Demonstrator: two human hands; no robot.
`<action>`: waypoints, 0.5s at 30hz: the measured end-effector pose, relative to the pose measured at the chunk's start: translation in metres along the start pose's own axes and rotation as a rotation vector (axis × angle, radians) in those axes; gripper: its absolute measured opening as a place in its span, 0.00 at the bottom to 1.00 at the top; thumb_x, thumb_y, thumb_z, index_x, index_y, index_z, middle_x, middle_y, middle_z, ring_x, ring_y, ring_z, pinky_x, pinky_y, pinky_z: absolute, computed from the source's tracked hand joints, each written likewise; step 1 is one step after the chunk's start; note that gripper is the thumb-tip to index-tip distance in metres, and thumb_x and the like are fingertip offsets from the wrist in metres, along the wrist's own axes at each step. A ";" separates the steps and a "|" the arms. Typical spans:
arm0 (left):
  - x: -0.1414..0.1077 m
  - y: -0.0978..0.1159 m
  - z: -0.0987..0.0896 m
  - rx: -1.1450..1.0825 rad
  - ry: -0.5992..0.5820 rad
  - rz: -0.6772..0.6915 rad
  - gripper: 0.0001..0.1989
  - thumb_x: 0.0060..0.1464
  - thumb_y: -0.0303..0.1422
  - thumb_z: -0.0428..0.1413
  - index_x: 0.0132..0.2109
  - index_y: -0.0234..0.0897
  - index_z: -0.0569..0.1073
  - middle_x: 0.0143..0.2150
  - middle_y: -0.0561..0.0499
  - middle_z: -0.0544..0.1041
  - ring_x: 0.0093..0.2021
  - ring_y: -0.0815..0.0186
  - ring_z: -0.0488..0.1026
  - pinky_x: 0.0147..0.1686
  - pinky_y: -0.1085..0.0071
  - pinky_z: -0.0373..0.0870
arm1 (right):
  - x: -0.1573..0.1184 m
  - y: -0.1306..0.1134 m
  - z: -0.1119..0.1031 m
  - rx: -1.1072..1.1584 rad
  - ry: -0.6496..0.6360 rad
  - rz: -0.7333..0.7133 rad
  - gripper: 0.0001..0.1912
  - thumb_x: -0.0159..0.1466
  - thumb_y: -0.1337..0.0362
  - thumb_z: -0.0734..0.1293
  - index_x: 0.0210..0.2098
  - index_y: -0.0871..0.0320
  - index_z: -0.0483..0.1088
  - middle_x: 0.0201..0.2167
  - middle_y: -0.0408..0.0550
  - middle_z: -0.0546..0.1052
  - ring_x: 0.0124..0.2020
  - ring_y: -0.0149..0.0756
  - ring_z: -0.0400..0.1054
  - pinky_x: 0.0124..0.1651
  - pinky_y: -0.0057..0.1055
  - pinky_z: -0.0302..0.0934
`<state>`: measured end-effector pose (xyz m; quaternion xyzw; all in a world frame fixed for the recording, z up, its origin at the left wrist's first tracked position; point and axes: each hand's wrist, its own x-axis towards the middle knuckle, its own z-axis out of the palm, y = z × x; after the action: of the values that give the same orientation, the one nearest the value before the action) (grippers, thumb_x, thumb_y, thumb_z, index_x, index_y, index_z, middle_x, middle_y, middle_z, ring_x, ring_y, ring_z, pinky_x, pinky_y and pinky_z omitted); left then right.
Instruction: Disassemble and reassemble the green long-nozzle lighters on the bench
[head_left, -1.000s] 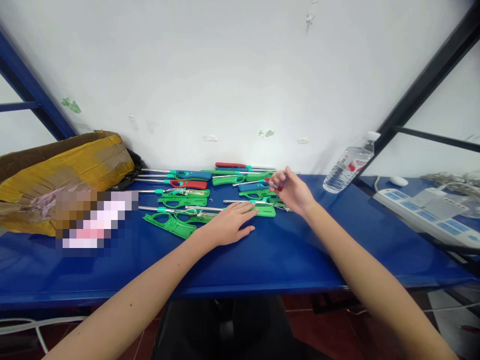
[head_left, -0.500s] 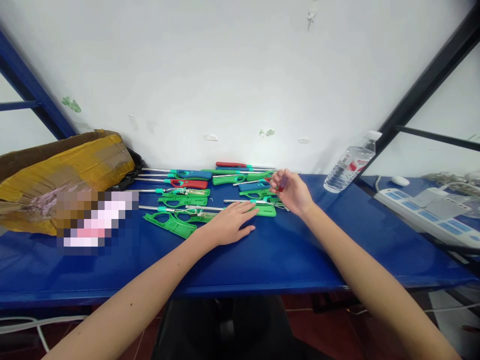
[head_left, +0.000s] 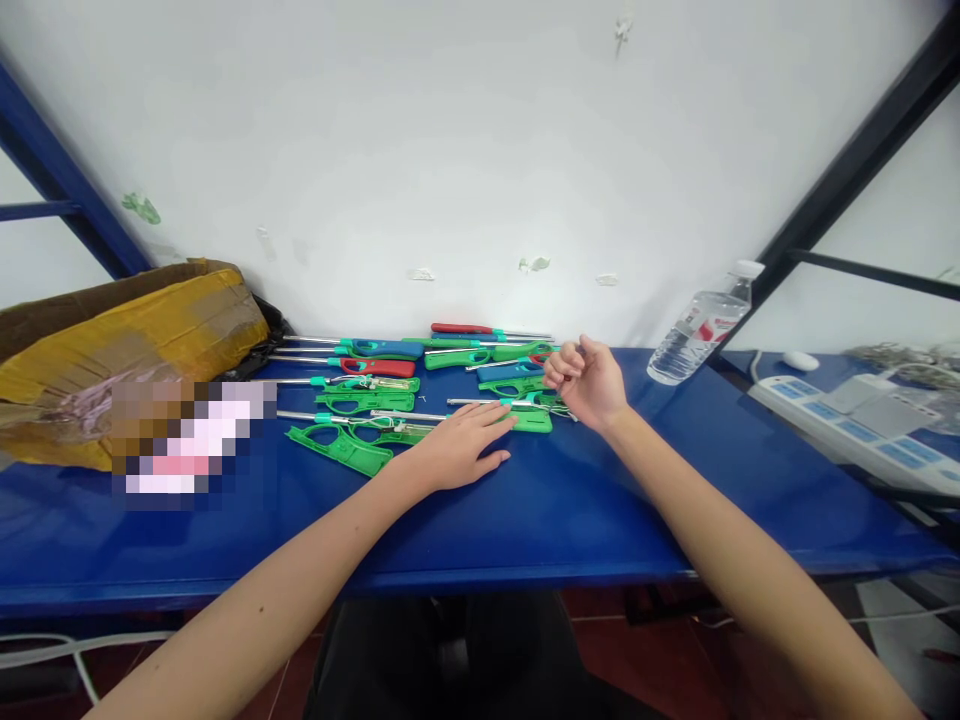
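Note:
My left hand (head_left: 466, 446) lies flat with its fingers stretched out, partly over an opened green stick lighter (head_left: 534, 420) with a metal tube. To the right, my right hand (head_left: 594, 388) is raised off the table, fingers curled in toward the palm; whatever they hold is hidden. Just left of my left hand lies a loose green handle shell (head_left: 352, 452). Behind it are more opened green lighters (head_left: 367, 400) with white wires showing. A red lighter (head_left: 382, 368) and a blue lighter (head_left: 388, 350) lie farther back in the row.
A yellow-taped cardboard box (head_left: 150, 340) stands at the left. A tilted-looking water bottle (head_left: 697, 335) stands at the right by the dark rack post. Beyond it, a white power strip (head_left: 847, 425) and a white mouse-like object (head_left: 800, 361) rest on the blue table (head_left: 510, 540).
A small translucent red piece showed at my right fingers earlier and is now out of sight. Those fingers have curled and turned slightly. My left hand stays in place.

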<state>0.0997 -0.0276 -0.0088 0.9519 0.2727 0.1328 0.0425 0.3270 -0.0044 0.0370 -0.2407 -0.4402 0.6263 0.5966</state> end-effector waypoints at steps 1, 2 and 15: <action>0.000 0.000 0.000 0.001 0.000 -0.001 0.25 0.66 0.38 0.50 0.67 0.35 0.62 0.69 0.41 0.61 0.70 0.54 0.56 0.68 0.55 0.54 | 0.000 0.000 0.000 -0.008 0.008 0.003 0.24 0.61 0.50 0.68 0.17 0.56 0.57 0.17 0.38 0.50 0.22 0.31 0.53 0.26 0.27 0.55; 0.000 0.000 0.000 0.002 0.000 -0.002 0.25 0.66 0.39 0.50 0.67 0.35 0.62 0.69 0.41 0.61 0.70 0.54 0.56 0.68 0.55 0.53 | 0.000 0.000 0.000 -0.015 0.018 0.004 0.21 0.59 0.52 0.70 0.19 0.56 0.61 0.18 0.39 0.53 0.23 0.31 0.55 0.26 0.27 0.55; 0.000 0.001 -0.001 -0.019 0.002 -0.007 0.25 0.66 0.38 0.50 0.66 0.36 0.63 0.69 0.41 0.61 0.70 0.55 0.56 0.69 0.55 0.52 | 0.002 0.002 0.004 -0.078 0.014 0.046 0.30 0.62 0.42 0.66 0.18 0.55 0.54 0.16 0.38 0.47 0.20 0.32 0.50 0.25 0.29 0.55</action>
<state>0.0996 -0.0284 -0.0083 0.9504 0.2749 0.1361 0.0519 0.3222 -0.0037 0.0383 -0.2783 -0.4542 0.6206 0.5754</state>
